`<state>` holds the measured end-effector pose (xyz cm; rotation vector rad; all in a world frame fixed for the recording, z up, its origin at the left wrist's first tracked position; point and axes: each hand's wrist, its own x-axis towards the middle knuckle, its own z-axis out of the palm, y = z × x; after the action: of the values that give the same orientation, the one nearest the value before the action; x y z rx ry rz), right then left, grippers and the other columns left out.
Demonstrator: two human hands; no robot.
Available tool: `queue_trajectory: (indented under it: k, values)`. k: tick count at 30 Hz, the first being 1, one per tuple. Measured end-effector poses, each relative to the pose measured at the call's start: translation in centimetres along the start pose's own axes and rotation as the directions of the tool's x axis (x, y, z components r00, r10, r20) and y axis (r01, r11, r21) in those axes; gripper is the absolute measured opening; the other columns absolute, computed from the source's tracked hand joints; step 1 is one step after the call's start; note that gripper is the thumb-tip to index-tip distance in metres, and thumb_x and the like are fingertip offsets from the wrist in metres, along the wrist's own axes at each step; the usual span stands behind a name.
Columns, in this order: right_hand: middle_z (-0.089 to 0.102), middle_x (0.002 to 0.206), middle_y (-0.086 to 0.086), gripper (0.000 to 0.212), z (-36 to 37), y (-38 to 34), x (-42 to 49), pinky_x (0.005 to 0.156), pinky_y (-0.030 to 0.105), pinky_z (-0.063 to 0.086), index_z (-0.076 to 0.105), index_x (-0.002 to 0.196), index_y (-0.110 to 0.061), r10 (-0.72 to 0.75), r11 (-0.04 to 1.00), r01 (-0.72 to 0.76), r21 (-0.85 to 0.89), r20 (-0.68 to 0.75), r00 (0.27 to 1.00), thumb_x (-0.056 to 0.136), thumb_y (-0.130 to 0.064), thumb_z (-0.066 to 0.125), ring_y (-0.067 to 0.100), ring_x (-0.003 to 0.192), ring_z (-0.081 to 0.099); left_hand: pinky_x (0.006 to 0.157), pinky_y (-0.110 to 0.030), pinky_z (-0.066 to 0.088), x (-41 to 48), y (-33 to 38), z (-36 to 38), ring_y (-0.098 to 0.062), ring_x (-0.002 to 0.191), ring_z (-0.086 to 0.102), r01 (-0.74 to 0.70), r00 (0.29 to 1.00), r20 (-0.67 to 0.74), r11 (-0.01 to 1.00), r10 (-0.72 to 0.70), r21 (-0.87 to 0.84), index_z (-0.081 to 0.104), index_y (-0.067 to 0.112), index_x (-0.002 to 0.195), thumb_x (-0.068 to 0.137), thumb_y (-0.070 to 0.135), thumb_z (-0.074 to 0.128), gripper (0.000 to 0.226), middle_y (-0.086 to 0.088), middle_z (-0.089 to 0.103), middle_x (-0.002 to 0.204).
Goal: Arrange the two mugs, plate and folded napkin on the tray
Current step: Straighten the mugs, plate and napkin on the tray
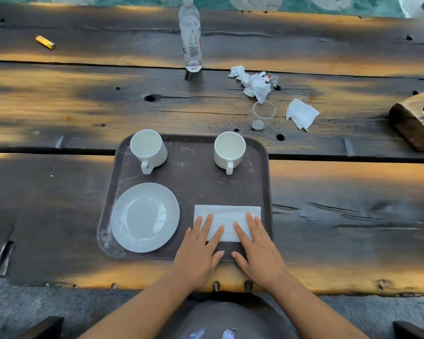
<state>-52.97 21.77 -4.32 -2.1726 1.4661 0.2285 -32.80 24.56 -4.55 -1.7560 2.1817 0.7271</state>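
A dark brown tray (191, 177) lies on the wooden table in front of me. Two white mugs stand upright at its far side, one at the left (148, 149) and one at the right (229, 150), both handles pointing toward me. A white plate (145, 217) rests at the tray's near left. A folded white napkin (227, 217) lies flat at the near right. My left hand (200, 250) and my right hand (257, 248) lie flat, fingers spread, pressing on the napkin's near edge. Neither hand grips anything.
Beyond the tray stand a clear plastic cup (262, 116) and a water bottle (191, 35). Crumpled tissues (253, 83) and another tissue (301, 113) lie at the far right. A wooden block (414, 121) sits at the right edge, a yellow lighter (45, 42) at the far left.
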Motion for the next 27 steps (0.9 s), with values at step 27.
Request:
queue_trajectory:
  k: [27]
  values:
    - [-0.017, 0.17, 0.005, 0.073, -0.51, -0.2, -0.02, 0.125, 0.032, 0.001, 0.005, 0.163, -0.031, 0.017, 1.0, -0.018, 0.024, 0.021, 1.0, 0.104, -0.044, 0.045, 0.025, 0.157, -0.014, 0.125, -0.049, 0.005, 0.02, -0.58, 0.16, -0.027, 0.155, -0.019, -0.001, 1.0, 0.002, 1.0, 0.001, -0.007, 0.001, 0.037, 0.162, 0.106, 0.054, 0.024, 0.063, 0.0, -0.022, 0.168]
